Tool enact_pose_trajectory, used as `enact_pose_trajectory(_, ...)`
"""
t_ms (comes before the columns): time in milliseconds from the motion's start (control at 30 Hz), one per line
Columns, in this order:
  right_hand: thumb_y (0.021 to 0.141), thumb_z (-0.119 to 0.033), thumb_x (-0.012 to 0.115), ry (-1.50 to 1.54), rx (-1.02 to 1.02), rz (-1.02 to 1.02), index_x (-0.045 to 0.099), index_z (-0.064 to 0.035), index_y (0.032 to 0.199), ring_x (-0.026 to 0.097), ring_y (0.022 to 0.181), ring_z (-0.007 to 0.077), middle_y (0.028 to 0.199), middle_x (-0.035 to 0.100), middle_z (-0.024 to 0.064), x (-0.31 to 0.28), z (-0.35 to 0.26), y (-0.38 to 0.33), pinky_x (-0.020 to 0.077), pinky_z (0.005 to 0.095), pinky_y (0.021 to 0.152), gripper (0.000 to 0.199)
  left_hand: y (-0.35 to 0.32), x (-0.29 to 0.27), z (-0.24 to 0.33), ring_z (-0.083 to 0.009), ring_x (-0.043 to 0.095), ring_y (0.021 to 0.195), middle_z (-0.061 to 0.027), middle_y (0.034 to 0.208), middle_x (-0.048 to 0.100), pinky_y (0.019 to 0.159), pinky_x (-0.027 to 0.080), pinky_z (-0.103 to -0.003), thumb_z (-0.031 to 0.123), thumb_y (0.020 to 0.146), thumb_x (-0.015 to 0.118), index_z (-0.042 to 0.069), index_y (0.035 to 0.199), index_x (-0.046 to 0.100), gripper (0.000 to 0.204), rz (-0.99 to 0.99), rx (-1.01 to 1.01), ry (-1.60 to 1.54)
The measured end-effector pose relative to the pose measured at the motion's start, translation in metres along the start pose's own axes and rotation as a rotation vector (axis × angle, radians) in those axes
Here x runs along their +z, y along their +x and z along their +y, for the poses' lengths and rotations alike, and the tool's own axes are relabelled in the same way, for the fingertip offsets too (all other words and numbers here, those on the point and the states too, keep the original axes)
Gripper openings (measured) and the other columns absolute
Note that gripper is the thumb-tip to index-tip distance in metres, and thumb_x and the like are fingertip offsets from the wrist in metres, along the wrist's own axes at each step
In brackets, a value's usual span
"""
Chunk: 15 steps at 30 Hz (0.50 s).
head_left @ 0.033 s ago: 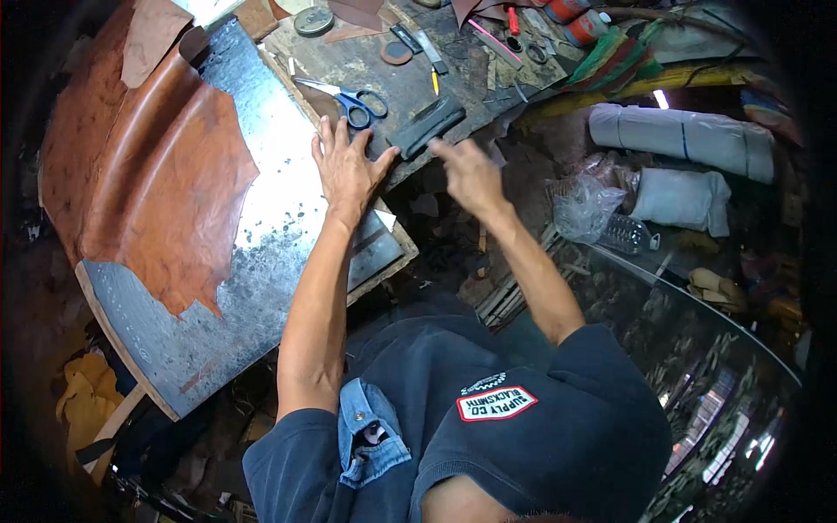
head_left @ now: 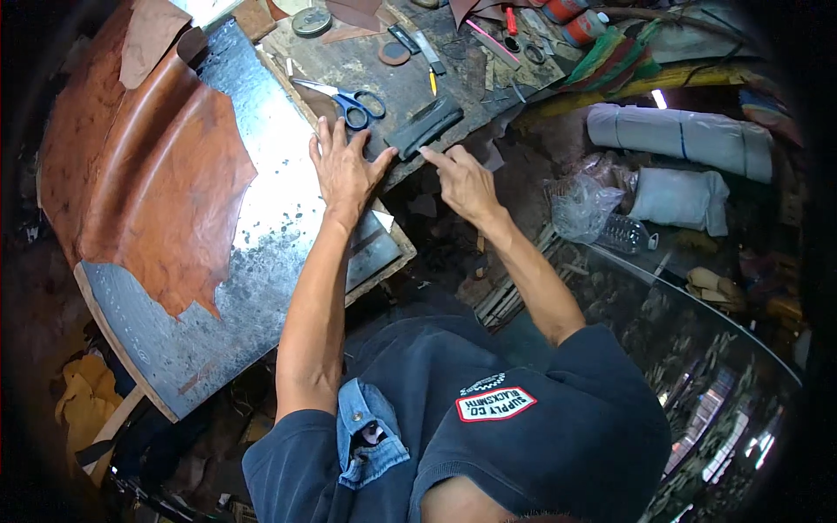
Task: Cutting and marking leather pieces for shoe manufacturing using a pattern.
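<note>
My left hand (head_left: 343, 170) lies flat at the right edge of the metal-topped board (head_left: 270, 253), its fingers spread. Its thumb reaches to the near left end of a dark grey oblong block (head_left: 425, 126), which looks like a sharpening stone. At the block's near long side is my right hand (head_left: 468, 185), its index fingertip by the block and the other fingers curled in. Whatever may be in those curled fingers is too small or hidden to make out. Just beyond my left fingertips rest blue-handled scissors (head_left: 353, 105), blades toward the left.
A large brown leather hide (head_left: 179, 200) covers the board's left side. On the dark wooden bench (head_left: 349, 61) lie a yellow pencil-like tool (head_left: 433, 82), a round tin (head_left: 312, 22) and a pink strip (head_left: 493, 42). Wrapped white rolls (head_left: 680, 135) and a plastic bottle (head_left: 628, 234) are at right.
My right hand has come slightly toward me along the block, and its blurred fingers now show more sharply. My left hand keeps its place.
</note>
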State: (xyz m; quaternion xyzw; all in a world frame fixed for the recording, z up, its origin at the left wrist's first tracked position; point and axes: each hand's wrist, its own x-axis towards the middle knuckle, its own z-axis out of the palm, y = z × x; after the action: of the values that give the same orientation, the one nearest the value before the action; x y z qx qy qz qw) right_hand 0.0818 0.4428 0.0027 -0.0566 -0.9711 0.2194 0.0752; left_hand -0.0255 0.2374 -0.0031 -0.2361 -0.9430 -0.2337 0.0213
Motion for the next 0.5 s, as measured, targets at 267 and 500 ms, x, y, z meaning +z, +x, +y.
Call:
enact_pose_trajectory(267,0.084,-0.004,0.06,0.065,0.039,-0.148,0.065,-0.0209,0.119,0.061,0.083,0.0324,0.089,0.058,0.0107,0.003,-0.007,-0.006,0.0504,0.0433,0.072,0.04,0.0,0.0,0.0,-0.0386,0.027,0.141,-0.0207,0.141,0.048,0.115,0.015,-0.052,0.056,0.079,0.067,0.012,0.114,0.07,0.056,-0.029,-0.019,0.012)
enact_pose_trajectory(500,0.085,-0.003,0.058,0.036,0.013,-0.131,0.067,-0.0228,0.118,0.06,0.08,0.0323,0.082,0.052,0.0107,0.003,-0.016,-0.008,0.0508,0.0452,0.069,0.039,-0.001,0.0,-0.001,-0.0383,0.028,0.141,-0.0211,0.14,0.048,0.114,0.015,-0.052,0.055,0.078,0.069,0.012,0.113,0.071,0.056,-0.03,-0.008,0.019)
